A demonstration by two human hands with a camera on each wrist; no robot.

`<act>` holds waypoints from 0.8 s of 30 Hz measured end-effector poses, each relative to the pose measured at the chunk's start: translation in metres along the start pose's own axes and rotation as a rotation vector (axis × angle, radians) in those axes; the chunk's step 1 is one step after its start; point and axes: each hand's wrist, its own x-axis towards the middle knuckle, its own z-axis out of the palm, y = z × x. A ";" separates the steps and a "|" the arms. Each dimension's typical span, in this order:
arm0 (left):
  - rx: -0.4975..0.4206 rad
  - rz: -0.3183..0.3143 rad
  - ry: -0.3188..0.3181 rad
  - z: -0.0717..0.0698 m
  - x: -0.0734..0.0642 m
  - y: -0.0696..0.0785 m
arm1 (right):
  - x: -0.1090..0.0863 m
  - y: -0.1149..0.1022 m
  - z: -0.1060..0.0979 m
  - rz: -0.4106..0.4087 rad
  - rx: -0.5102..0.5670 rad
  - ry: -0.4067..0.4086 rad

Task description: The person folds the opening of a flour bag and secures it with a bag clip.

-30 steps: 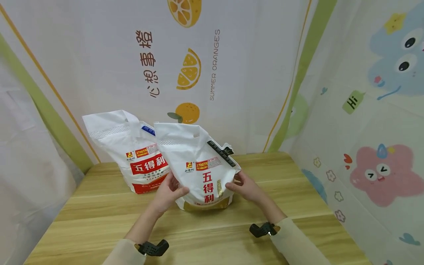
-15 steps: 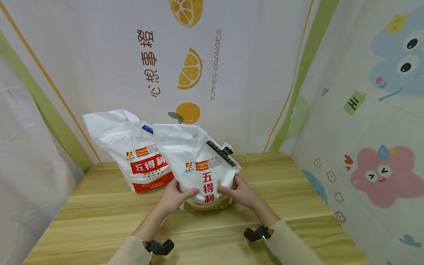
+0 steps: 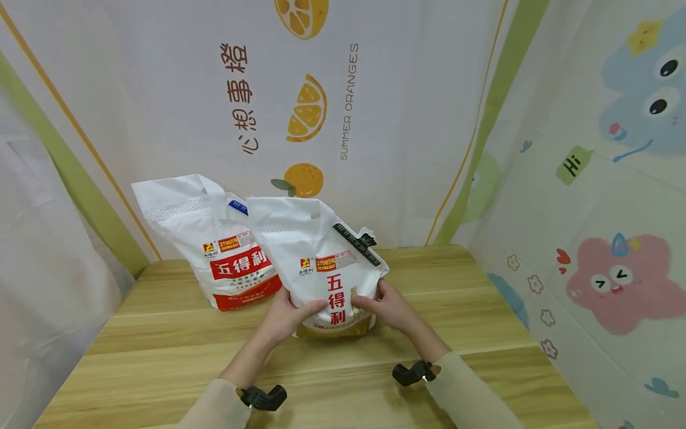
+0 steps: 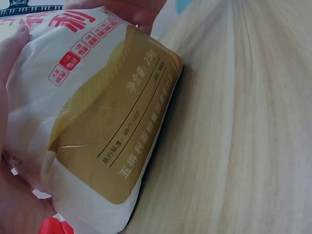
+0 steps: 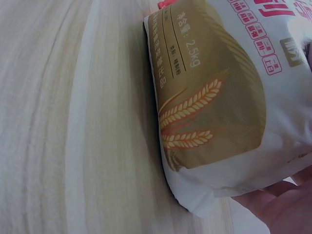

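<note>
A white flour bag (image 3: 300, 238) with red lettering and a gold lower band stands on the wooden table, its top leaning left in the head view. My left hand (image 3: 286, 316) grips its lower left side, thumb across the front. On the opposite side my right hand (image 3: 391, 307) grips it the same way, fingers hidden behind the bag. The left wrist view shows the gold panel (image 4: 112, 122) and base edge close along the tabletop. Wheat ears (image 5: 192, 105) are printed on the band in the right wrist view.
Just behind and left stands a second white flour bag (image 3: 187, 238) with red bands, partly covered by the first. The wooden table (image 3: 171, 357) reaches back to a printed curtain (image 3: 407, 119). Another curtain (image 3: 536, 238) with cartoon figures borders the right side.
Both hands have closed inward on the front flour bag, and their thumbs lie further over its front. The bags have stayed in nearly the same place.
</note>
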 end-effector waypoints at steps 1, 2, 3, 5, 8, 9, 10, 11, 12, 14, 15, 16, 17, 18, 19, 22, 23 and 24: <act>-0.002 0.004 0.002 0.000 0.000 0.000 | 0.001 0.000 0.000 0.004 -0.005 0.002; -0.006 0.009 0.004 0.000 0.000 0.000 | 0.001 0.000 0.000 0.008 -0.011 0.004; -0.008 0.015 0.006 0.000 0.000 -0.001 | 0.002 0.000 0.000 0.008 -0.020 0.008; -0.012 0.023 0.013 0.000 0.001 -0.001 | 0.003 0.001 -0.001 0.008 -0.029 0.009; -0.019 0.024 0.025 0.001 0.001 -0.002 | 0.005 0.002 -0.001 0.003 -0.037 0.008; -0.019 0.025 0.029 0.002 0.000 -0.002 | 0.005 0.002 -0.002 0.002 -0.038 0.007; -0.024 0.023 0.033 0.002 0.000 -0.002 | 0.005 0.002 -0.002 0.004 -0.035 0.004; -0.028 0.021 0.037 0.002 0.000 -0.002 | 0.005 0.002 -0.001 0.002 -0.037 0.002; -0.031 0.020 0.038 0.003 -0.001 -0.002 | 0.005 0.002 -0.001 0.005 -0.038 0.004; -0.033 0.024 0.030 0.003 -0.001 -0.002 | 0.005 0.003 0.000 0.010 -0.037 0.005; -0.033 0.025 0.026 0.003 -0.002 -0.002 | 0.005 0.003 0.000 0.011 -0.034 0.005; -0.031 0.024 0.022 0.002 -0.002 -0.002 | 0.005 0.003 0.000 0.010 -0.029 0.002; -0.025 0.024 0.013 0.002 -0.002 -0.001 | 0.005 0.004 0.000 0.011 -0.026 0.000; -0.018 0.027 -0.001 0.001 -0.003 0.000 | 0.004 0.004 0.000 0.015 -0.021 -0.003; -0.007 0.029 -0.021 -0.001 -0.003 0.001 | 0.004 0.004 0.000 0.013 -0.018 -0.011; 0.073 0.047 -0.067 -0.009 -0.006 0.005 | 0.000 0.002 -0.005 0.002 -0.053 -0.019; 0.109 0.064 -0.083 -0.014 -0.007 0.007 | -0.002 0.000 -0.009 -0.004 -0.073 -0.024; 0.158 0.088 -0.093 -0.019 -0.009 0.009 | -0.004 -0.002 -0.012 -0.015 -0.107 -0.028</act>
